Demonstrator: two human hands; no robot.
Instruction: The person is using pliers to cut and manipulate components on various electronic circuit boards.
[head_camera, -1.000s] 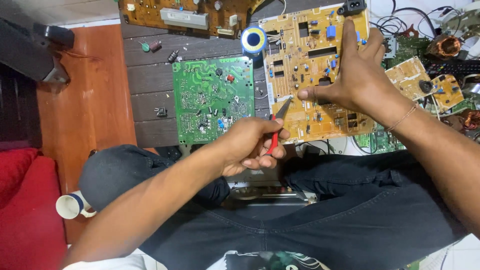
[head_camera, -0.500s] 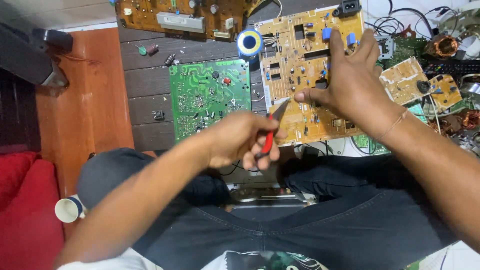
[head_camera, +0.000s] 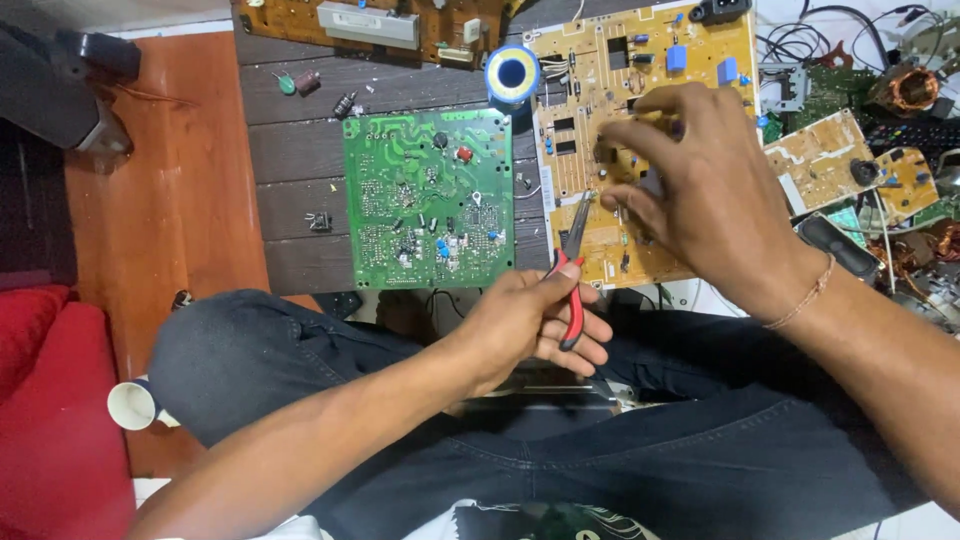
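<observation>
Looking down from the head camera, we see our left hand (head_camera: 535, 320) wrapped around the red handles of a pair of needle-nose pliers (head_camera: 572, 262), the fingers curled about them just above our lap. The pliers' dark tips point up and away from us, reaching the lower left edge of the tan circuit board (head_camera: 600, 70), which lies flat on the dark wooden planks (head_camera: 300, 150). Whether the tips touch the board we cannot tell.

Our right hand (head_camera: 700, 200) hovers over the middle of that same tan board, fingers bent and pinched toward the thumb near small components; whether anything is actually gripped between them we cannot tell. The two hands are apart, the right higher and farther from us than the left.

Just left of the tan board sits a green circuit board (head_camera: 425, 200), solder side up, with a blue spool of solder (head_camera: 512, 72) near its upper right corner. More boards and a copper coil (head_camera: 910, 88) crowd the right side. A white cup (head_camera: 133, 404) rests beside our left knee.
</observation>
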